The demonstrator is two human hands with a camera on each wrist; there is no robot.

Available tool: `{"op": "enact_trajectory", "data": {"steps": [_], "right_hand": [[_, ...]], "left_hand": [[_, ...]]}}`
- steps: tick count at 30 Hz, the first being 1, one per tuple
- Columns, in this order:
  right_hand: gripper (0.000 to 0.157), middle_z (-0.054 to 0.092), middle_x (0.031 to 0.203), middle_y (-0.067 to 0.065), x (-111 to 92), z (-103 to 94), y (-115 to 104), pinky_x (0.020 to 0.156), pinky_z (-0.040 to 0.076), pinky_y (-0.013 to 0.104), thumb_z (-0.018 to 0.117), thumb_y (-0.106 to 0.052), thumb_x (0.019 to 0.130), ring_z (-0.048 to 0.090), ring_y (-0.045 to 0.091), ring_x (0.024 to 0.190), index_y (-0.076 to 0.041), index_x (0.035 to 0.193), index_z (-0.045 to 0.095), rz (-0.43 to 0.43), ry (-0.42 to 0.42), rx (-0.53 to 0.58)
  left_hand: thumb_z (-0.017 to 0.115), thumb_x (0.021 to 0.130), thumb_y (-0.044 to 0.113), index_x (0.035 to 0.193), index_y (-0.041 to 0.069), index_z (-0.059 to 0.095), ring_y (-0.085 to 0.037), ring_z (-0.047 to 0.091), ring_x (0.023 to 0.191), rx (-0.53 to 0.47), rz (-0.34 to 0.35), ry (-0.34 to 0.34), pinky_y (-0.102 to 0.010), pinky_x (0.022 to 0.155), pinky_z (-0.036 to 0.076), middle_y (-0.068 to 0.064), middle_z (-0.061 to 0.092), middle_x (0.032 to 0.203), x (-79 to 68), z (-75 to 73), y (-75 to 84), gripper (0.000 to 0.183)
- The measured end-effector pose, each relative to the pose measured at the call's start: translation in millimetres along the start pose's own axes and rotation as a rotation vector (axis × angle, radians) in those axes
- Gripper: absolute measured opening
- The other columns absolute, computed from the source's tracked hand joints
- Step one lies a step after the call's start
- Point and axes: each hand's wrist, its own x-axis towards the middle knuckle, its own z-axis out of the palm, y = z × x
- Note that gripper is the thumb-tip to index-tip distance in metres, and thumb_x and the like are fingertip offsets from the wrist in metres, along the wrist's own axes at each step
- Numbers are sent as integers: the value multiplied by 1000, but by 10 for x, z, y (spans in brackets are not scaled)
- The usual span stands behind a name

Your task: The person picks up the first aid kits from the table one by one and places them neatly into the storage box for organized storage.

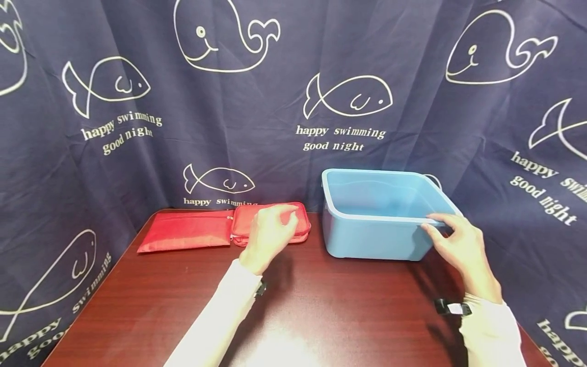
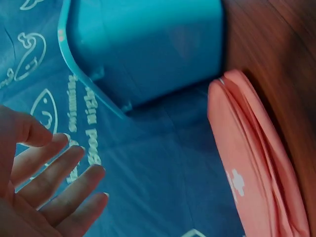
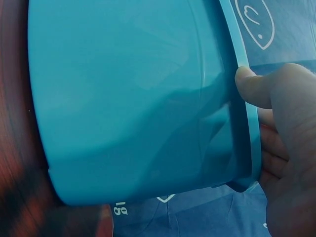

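Now the right hand (image 1: 463, 250) pinches the rim (image 1: 390, 219) of a blue plastic bin (image 1: 371, 239) on the table (image 1: 348, 300); left hand (image 1: 268, 232), fingers loose and empty, hovers near the red first-aid pouch (image 2: 252, 158).

In the head view, the middle of the red case's top (image 1: 245, 219) was covered by the left hand (image 1: 270, 232), and lettering on the curtain (image 1: 275, 132) was partly blocked by the case. A curtain fish was mostly masked by the blue bin (image 1: 376, 238). The left sleeve (image 1: 215, 316) and right sleeve (image 1: 492, 331) were cut off by the bottom edge. In the left wrist view, the hand was cropped by the left and bottom edges, the case by the bottom, the bin by the top. In the right wrist view, the right hand (image 3: 296, 138) was cropped by the right edge, its fingers were partly hidden by the bin's rim, and the tabletop (image 3: 15, 133) was blurred.
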Motion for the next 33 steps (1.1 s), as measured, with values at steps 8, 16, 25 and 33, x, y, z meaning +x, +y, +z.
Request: {"op": "enact_trajectory", "data": {"steps": [8, 16, 25, 33], "right_hand": [[24, 76, 109, 9, -16, -4, 7, 83, 30, 11, 82, -27, 87, 59, 24, 99, -19, 109, 80, 0, -6, 5], [24, 76, 108, 10, -14, 12, 12, 81, 32, 13, 83, -26, 85, 59, 23, 96, -18, 108, 80, 6, 8, 5], [24, 76, 107, 10, -8, 36, 23, 81, 30, 10, 83, -25, 85, 59, 22, 96, -18, 108, 80, 2, 8, 10], [24, 76, 105, 10, 6, 31, 17, 80, 38, 25, 83, -23, 84, 58, 21, 94, -17, 107, 80, -9, 17, 7]], "left_hand": [[70, 87, 14, 108, 15, 83, -20, 76, 95, 69, -41, -15, -38, 80, 58, -1, 80, 102, -140, -162, -339, 25], [71, 88, 22, 120, 19, 79, -22, 73, 111, 172, -150, -120, -45, 83, 58, -1, 77, 120, -200, -248, -626, 34], [73, 86, 26, 134, 18, 71, -36, 62, 128, 228, -240, -206, -55, 100, 51, -14, 64, 141, -256, -246, -826, 49], [84, 78, 28, 144, 5, 60, -44, 51, 137, 263, -172, -283, -52, 116, 39, -28, 55, 146, -294, -151, -1023, 74]]}}
